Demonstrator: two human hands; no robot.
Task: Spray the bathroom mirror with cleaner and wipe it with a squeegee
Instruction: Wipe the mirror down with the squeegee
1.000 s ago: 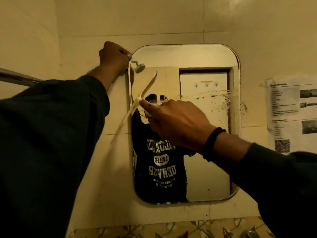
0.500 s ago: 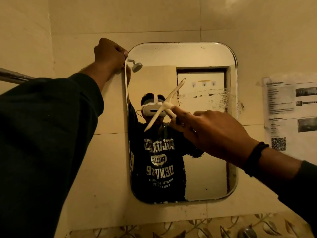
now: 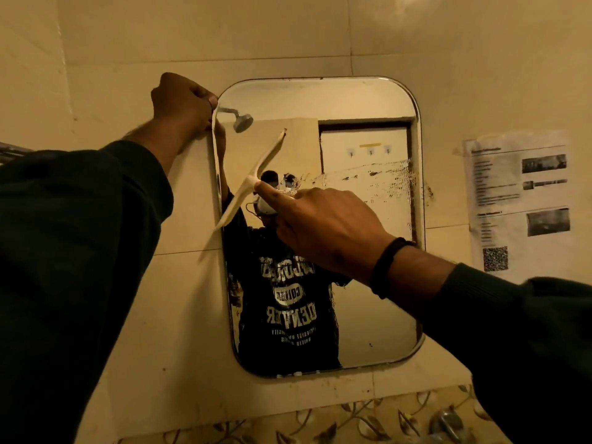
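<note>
- The mirror [image 3: 368, 283], a tall pane with rounded corners, hangs on the tiled wall in the centre of the frame; a band of dark droplets and smears runs across its upper right part, about level with the squeegee's handle.
- The squeegee [image 3: 253, 181] is pale, its blade tilted from upper right down to lower left, lying over the left part of the glass with its lower tip reaching just past the mirror's left edge.
- The right hand [image 3: 323, 229] has its grip wrapped around the squeegee's handle, forefinger stretched along it toward the blade; a dark band sits on the wrist.
- The left hand [image 3: 182, 104] is at the upper left corner of the mirror, its grip clenched on the edge there, apparently steadying the pane.
- Half a second ago the blade stood near the middle of the glass; now it is back at the left edge, much where it was a second ago. The hand is therefore working side to side across the same height.
- My reading: the wiping stage is under way, and the streaked band on the right is not yet cleared, nor is the lower glass.
- A printed sheet [image 3: 519, 200] is taped to the wall at the right of the frame.
- No spray bottle is in view.
</note>
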